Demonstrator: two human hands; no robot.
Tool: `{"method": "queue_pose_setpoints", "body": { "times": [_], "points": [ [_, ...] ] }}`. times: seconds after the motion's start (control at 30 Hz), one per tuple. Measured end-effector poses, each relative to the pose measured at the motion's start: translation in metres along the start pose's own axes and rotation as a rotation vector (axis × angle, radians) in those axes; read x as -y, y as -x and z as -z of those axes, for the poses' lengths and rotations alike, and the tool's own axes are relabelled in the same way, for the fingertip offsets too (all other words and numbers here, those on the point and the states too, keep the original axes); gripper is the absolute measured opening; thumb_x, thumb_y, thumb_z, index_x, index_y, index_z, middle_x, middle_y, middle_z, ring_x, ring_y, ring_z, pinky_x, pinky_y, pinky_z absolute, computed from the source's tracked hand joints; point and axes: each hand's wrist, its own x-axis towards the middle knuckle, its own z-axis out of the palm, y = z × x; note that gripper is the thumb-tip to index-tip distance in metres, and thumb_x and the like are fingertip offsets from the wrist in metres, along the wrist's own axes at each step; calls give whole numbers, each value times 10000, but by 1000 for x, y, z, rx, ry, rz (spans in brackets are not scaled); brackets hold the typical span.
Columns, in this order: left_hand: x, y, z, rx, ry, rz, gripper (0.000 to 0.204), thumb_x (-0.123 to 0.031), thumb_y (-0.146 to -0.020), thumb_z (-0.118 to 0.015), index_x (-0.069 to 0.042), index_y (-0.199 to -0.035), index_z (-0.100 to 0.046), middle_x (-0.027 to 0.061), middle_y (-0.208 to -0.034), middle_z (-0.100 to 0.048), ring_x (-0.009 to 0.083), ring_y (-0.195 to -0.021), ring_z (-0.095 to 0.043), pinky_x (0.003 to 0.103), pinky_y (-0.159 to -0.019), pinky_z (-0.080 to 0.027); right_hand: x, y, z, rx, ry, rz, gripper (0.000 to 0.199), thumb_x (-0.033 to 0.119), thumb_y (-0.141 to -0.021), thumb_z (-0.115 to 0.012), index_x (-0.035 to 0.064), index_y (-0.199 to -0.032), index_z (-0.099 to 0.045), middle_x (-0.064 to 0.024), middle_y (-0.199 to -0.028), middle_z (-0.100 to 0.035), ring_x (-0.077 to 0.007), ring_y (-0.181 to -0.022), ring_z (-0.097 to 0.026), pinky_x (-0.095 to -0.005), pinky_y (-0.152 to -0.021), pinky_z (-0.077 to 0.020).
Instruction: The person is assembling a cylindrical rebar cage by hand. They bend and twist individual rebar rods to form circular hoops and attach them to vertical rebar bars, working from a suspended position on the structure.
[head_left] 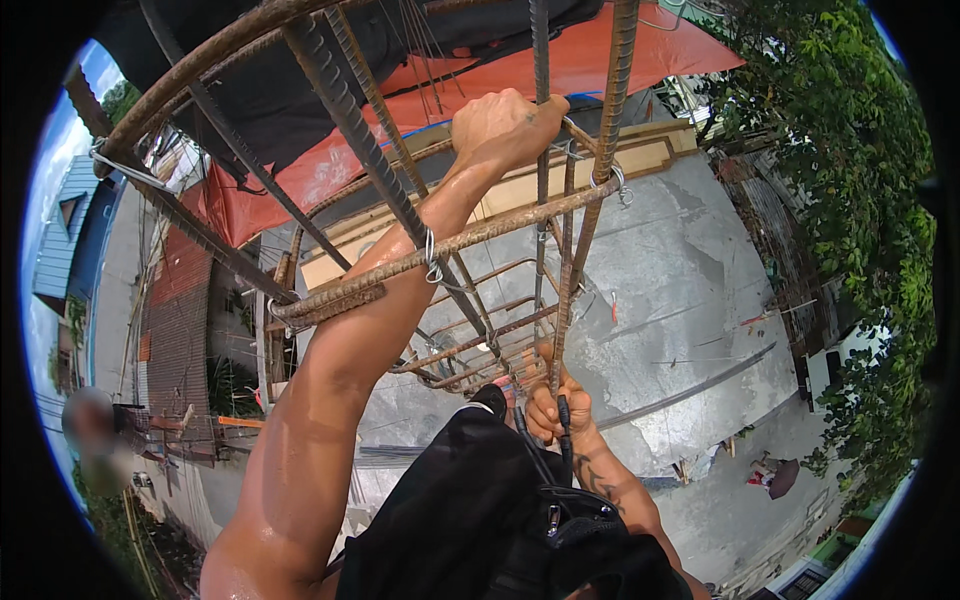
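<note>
A tall cage of rusty ribbed rebar stands in front of me, its upright bars crossed by a bent tie ring (500,226) fastened with twists of wire (432,258). My left arm reaches through the cage. My left hand (500,128) is closed around an upright rebar (541,50) near the far side. Lower down and close to my body, my right hand (556,405) is wrapped around another upright rebar (562,340); some of its fingers are hidden. Two dark cords (565,440) with thick tips hang from my black clothing beside that hand.
Far below lies a grey concrete slab (660,290), with a dark edge strip (690,385) across it. Red and black sheeting (650,50) spreads beyond the cage. Leafy branches (850,200) hang at the right. Another person (90,425) is at the lower left, and a dark umbrella (785,478) is at street level.
</note>
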Motion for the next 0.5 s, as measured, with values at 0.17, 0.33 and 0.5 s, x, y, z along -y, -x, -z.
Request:
{"method": "queue_pose_setpoints", "body": {
  "times": [0.17, 0.33, 0.5],
  "points": [
    [8, 0, 1, 28, 48, -2, 636, -577, -785, -435, 0, -739, -698, 207, -787, -674, 357, -814, -643, 420, -735, -477, 1, -11, 15, -30, -10, -54, 418, 259, -941, -544, 83, -1299, -419, -76, -610, -489, -155, -434, -458, -340, -443, -435],
    [13, 0, 2, 17, 36, -34, 589, -562, -791, -459, -34, -743, -716, 132, -706, -672, 310, -762, -660, 398, -682, -477, -15, 0, 29, -262, 425, -264, 350, 340, -919, -575, 23, -1033, -479, -80, -568, -471, -192, -430, -473, -372, -456, -454],
    [16, -6, 2, 13, 71, -30, 603, -569, -768, -449, -27, -704, -704, 181, -751, -675, 343, -808, -650, 426, -724, -472, -38, 4, 28, -196, 103, -117, 357, 393, -924, -547, 54, -987, -452, -89, -580, -486, -198, -430, -511, -333, -413, -442]
  ]
}}
